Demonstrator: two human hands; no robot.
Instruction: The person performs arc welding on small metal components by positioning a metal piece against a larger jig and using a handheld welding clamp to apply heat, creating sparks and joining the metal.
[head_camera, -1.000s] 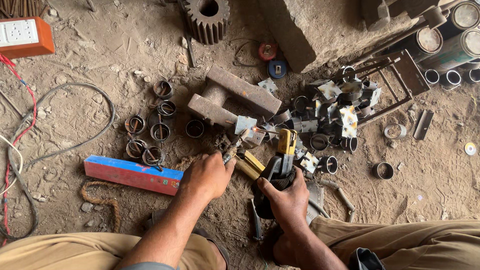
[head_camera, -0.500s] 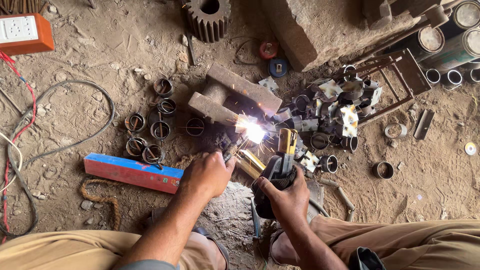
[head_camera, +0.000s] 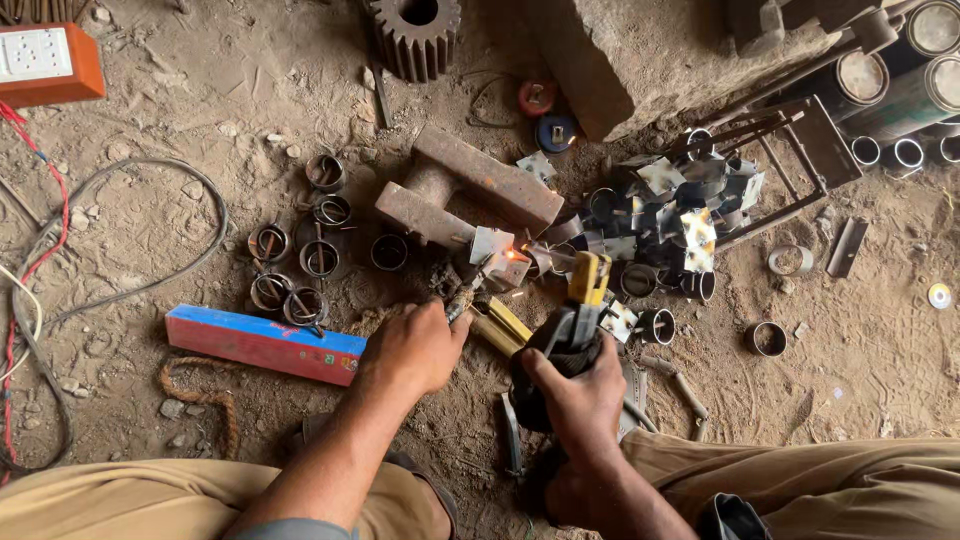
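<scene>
A dirt floor (head_camera: 180, 120) carries everything here. The biggest thing on it is a rough stone block (head_camera: 640, 50) at the top, with a dark toothed gear (head_camera: 415, 35) to its left. Below them lies a rusty H-shaped steel piece (head_camera: 465, 195), and to its right a heap of cut metal pieces and short rings (head_camera: 670, 215). A long red and blue box (head_camera: 265, 343) lies flat at lower left, just beside the left forearm, with a cluster of short pipe rings (head_camera: 295, 255) above it and a grey cable (head_camera: 150, 225) looping round to the left. An orange socket box (head_camera: 45, 62) sits in the top left corner.

The right hand (head_camera: 575, 385) is clenched round the dark handle of a yellow-jawed electrode holder (head_camera: 580, 300), which points up toward the heap. The left hand (head_camera: 415, 345) is closed on a pair of pliers (head_camera: 465, 295), whose tip reaches to a small square metal plate (head_camera: 495, 245) resting against the lower end of the steel piece. A small orange glow (head_camera: 516, 256) shows at the plate's right edge, just above the holder's tip.
</scene>
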